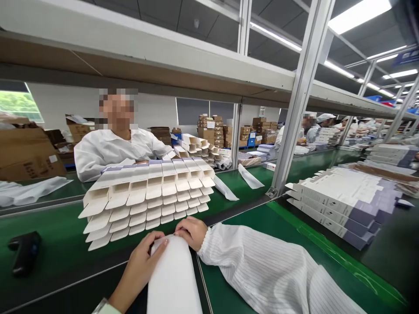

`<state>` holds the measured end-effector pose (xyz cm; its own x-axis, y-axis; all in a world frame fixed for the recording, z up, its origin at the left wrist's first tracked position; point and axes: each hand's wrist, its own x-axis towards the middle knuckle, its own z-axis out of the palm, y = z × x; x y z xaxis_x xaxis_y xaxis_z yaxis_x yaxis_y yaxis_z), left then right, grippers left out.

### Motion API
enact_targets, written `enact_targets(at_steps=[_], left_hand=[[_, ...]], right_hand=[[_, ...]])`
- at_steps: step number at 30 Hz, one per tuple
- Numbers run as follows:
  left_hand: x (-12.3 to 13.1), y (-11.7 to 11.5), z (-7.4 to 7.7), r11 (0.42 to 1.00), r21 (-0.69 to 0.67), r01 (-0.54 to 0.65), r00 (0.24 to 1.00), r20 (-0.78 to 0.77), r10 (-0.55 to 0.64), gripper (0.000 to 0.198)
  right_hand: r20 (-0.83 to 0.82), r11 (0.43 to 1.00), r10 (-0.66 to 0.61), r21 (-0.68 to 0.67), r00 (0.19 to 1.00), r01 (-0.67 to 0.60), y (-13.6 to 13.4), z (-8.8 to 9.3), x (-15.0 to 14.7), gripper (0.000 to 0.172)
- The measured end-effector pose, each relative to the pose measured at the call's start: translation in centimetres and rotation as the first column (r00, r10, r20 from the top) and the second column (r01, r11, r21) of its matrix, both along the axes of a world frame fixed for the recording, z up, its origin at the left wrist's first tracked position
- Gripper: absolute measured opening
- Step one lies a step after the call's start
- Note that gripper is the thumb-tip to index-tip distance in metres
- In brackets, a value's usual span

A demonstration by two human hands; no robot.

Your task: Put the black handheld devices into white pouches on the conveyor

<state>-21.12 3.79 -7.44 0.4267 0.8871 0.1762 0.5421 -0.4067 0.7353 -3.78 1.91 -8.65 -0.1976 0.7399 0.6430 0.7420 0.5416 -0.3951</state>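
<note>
A long white item [173, 279], soft-looking like a foam sleeve or wrapped packet, points away from me at the bottom middle; its near end runs out of view. My left hand [144, 259] is closed on its far left corner, thumb on top. At the far right corner, my right hand [193, 231] has its fingers curled over the edge; the fingertips are partly hidden. Just beyond my hands stand stacked rows of open-ended white cartons [150, 196] with their flaps out. Whether anything is inside the white item, I cannot tell.
A black handheld device [24, 253] lies on the green bench at left. Flat white-and-purple cartons [347, 200] are piled at right. A metal post [294, 100] and an overhead shelf [147, 56] frame the bench. Opposite sits a co-worker in white [121, 146]; loose white sleeves [250, 176] lie nearby.
</note>
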Motion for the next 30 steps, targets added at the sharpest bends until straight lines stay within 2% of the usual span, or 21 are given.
enact_targets(at_steps=[6,12,15,19,23,27,30], left_hand=[[0.3,-0.2,0.1,0.997,0.060,0.049,0.998,0.038,-0.051,0.027],[0.2,-0.3,0.0,0.997,0.044,0.071,0.993,0.091,-0.075,0.029],[0.1,-0.3,0.0,0.999,0.021,0.046,0.996,0.080,-0.048,0.030],[0.1,-0.1,-0.2,0.998,0.019,0.054,0.985,0.160,-0.056,0.034],[0.2,-0.2,-0.1,0.986,0.066,0.154,0.961,0.222,-0.165,0.020],[0.2,-0.7,0.0,0.983,0.129,0.131,0.933,0.320,-0.166,0.012],[0.2,-0.7,0.0,0.988,0.090,0.124,0.925,0.350,-0.148,0.008]], right_hand=[[0.023,0.999,0.032,0.039,0.999,-0.033,0.2,-0.3,0.1,0.017],[0.044,0.989,0.142,0.043,0.989,-0.144,0.5,-1.0,0.3,0.023],[0.023,0.987,0.154,0.045,0.988,-0.155,0.7,-1.1,0.2,0.022],[0.006,0.985,0.165,0.040,0.986,-0.165,0.8,-0.9,0.2,0.018],[-0.003,0.977,0.211,0.025,0.977,-0.211,0.6,-0.8,0.2,0.017],[-0.037,0.970,0.245,0.007,0.969,-0.245,0.3,-0.8,0.2,0.013],[-0.058,0.964,0.263,-0.018,0.963,-0.265,0.3,-0.8,0.2,0.012]])
